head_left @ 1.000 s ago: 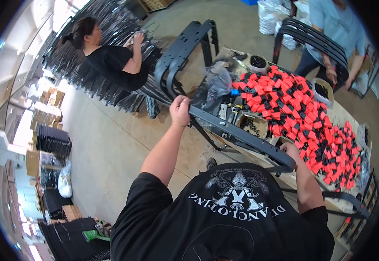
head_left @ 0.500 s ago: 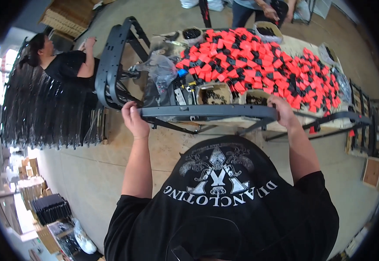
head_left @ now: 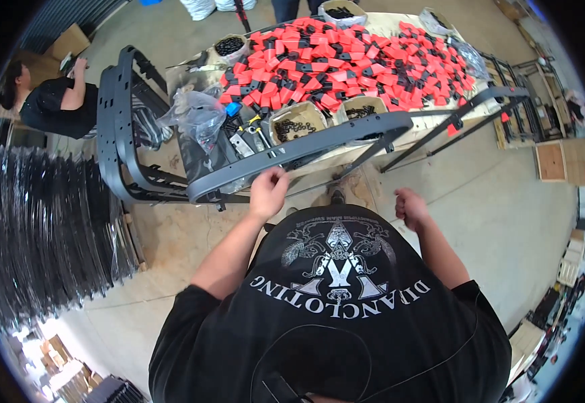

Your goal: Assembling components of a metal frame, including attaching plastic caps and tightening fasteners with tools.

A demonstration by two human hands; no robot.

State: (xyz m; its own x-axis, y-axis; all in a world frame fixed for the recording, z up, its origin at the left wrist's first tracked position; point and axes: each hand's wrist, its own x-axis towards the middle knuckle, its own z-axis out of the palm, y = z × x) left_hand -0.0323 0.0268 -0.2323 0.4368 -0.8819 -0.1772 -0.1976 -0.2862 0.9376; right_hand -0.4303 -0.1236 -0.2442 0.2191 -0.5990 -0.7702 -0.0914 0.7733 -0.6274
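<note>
The left hand [head_left: 267,193] has bent fingers touching the long, curved, dark metal frame [head_left: 306,144], which lies across the table [head_left: 400,134] edge. The right hand [head_left: 410,208] is curled loosely and holds nothing.

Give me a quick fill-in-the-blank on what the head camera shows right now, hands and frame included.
1. The left hand touches the long curved dark metal frame, while the right hand holds ____.
2. The pile of small parts on the table is black and ____.
3. The clear plastic bag lies at the table's ____ end.
4. The co-worker at the far left wears a ____ top.

Missing words: nothing; red; left; black
</note>
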